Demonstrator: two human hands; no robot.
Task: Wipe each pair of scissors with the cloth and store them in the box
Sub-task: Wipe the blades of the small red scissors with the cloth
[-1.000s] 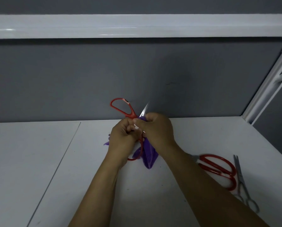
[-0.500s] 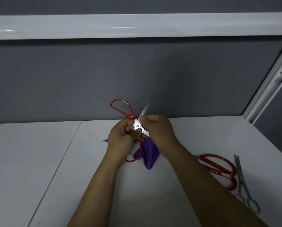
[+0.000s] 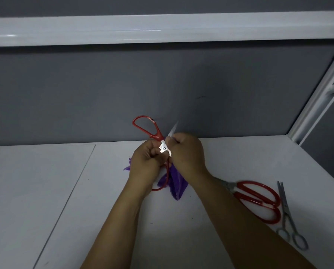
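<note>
A grey wall [image 3: 84,94] fills the upper half of the view, and a white rail [image 3: 162,28] is seen running across it near the top. Below lies the white desk [image 3: 46,191], crossed on the left by a thin seam; a white post [image 3: 317,101] slants up from its far right corner.

Two bare forearms are stretched in from the bottom edge, and the hands are brought together above the middle of the desk, knuckles touching. The left hand [image 3: 144,164] is curled round the held scissors [image 3: 164,148] just below the pivot. The right hand [image 3: 187,154] is clamped on the purple cloth [image 3: 177,183], which is bunched in the fist and hangs down beneath both hands — a small corner also shows to the left of the left hand.

The held scissors are kept off the desk, spread open. One red loop stands up and to the left against the wall, the other hangs below the left hand, and the bare pivot plate is shown between the two hands. One blade tip is seen poking up above the right hand; the other blade is hidden.

On the desk to the right, a second red pair [image 3: 259,199] lies flat, its blades partly covered by the right forearm. Just beside it — at its right — a slimmer steel pair [image 3: 286,214] is laid with its loops toward the near edge.
</note>
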